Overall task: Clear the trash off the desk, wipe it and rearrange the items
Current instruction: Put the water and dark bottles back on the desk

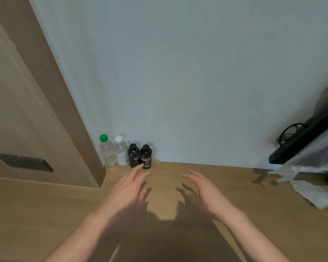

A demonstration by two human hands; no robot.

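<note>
Both hands empty, fingers spread: left hand (130, 188) reaching toward the two black plastic bottles (139, 156) lined up against the wall beside two clear bottles (114, 152); right hand (201, 188) hovers. Best grasp low, avoid toppling neighbours.

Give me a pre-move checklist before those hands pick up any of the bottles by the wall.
1. Left hand free: ok, fingers straight, holding nothing.
2. Right hand free: ok, open, holding nothing.
3. Bottles upright: ok; green-capped bottle, white-capped bottle and two black bottles stand in a row against the wall.
4. Caps on: ok, all four.
5. Bottles empty, so trash: cannot tell.
6. Floor between hands and bottles unobstructed: ok.
</note>
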